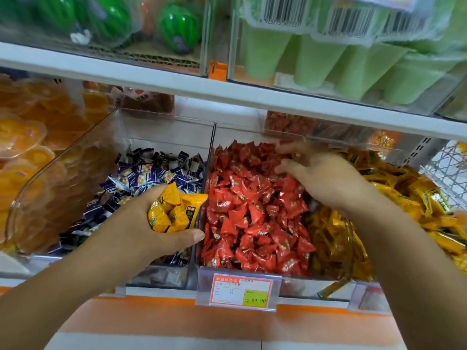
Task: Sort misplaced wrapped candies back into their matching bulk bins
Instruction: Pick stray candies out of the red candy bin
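Note:
Three clear bulk bins stand side by side on the shelf. The middle bin (205, 173) is full of red wrapped candies (247, 218). The bin left of it holds dark blue and white wrapped candies (149, 173). The bin on the right holds yellow wrapped candies (409, 188). My left hand (141, 228) hovers over the blue bin's front, shut on a bunch of yellow wrapped candies (174, 210). My right hand (321, 175) reaches over the back of the red pile with fingers spread, fingertips touching the red candies. Nothing is visibly held in it.
A far-left bin (63, 183) holds orange jelly cups. A white shelf edge (227, 94) runs overhead, with green moulded treats and watermelon-shaped items above. A price tag reading 24.90 (242, 290) hangs on the orange shelf front below the red bin.

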Demonstrator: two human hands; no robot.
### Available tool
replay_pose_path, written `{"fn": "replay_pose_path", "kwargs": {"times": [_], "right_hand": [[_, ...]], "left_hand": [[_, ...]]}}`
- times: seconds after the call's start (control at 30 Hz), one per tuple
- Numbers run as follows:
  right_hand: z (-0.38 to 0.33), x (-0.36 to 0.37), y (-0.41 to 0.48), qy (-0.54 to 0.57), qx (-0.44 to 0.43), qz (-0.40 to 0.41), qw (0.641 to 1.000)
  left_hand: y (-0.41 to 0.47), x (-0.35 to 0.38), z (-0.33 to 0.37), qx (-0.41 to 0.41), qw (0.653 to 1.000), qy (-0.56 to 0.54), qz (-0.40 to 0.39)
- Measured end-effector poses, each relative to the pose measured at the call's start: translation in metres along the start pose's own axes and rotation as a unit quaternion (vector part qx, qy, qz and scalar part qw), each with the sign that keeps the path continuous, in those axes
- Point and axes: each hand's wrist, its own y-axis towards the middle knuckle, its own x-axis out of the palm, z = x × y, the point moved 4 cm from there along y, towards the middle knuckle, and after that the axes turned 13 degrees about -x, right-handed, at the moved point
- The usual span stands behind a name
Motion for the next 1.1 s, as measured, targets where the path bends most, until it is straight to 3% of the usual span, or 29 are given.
{"fn": "replay_pose_path", "kwargs": {"times": [0.17,0.23,0.4,0.53,0.6,0.7,0.73,0.87,0.97,1.03,1.1], "right_hand": [[0.009,0.012,-0.001,-0.045,-0.04,-0.035,0.998],[0.003,0.027,-0.003,-0.059,-0.068,-0.101,0.991],[0.006,0.061,-0.013,-0.218,-0.048,-0.265,0.938],[0.0,0.038,-0.035,-0.257,-0.011,-0.361,0.897],[-0.012,0.027,-0.036,-0.22,-0.019,-0.314,0.924],[-0.024,0.034,-0.016,-0.187,-0.075,-0.139,0.97],[-0.025,0.045,-0.012,-0.179,-0.082,-0.136,0.971],[-0.015,0.098,-0.017,-0.236,-0.074,-0.299,0.922],[-0.009,0.078,-0.028,-0.26,-0.056,-0.341,0.902],[-0.013,0.056,-0.034,-0.22,-0.04,-0.361,0.905],[-0.025,0.039,-0.021,-0.174,-0.057,-0.298,0.937]], "left_hand": [[0.0,-0.001,-0.004,-0.01,1.0,-0.001,0.009],[-0.001,-0.002,-0.006,-0.011,1.0,-0.003,0.012],[-0.001,-0.004,-0.005,-0.019,1.0,0.011,0.011],[-0.001,-0.002,-0.003,-0.017,1.0,0.016,-0.003],[-0.002,-0.001,-0.003,-0.015,1.0,0.006,-0.011],[0.0,-0.001,-0.003,-0.002,1.0,-0.001,-0.013],[0.0,-0.001,-0.003,-0.005,1.0,-0.007,-0.012],[-0.003,0.001,0.002,-0.013,1.0,-0.015,-0.001],[-0.007,0.0,0.007,-0.015,1.0,-0.014,0.023],[-0.008,0.001,0.01,-0.023,0.999,-0.009,0.023],[-0.006,0.001,0.01,-0.016,1.0,-0.001,0.023]]}}
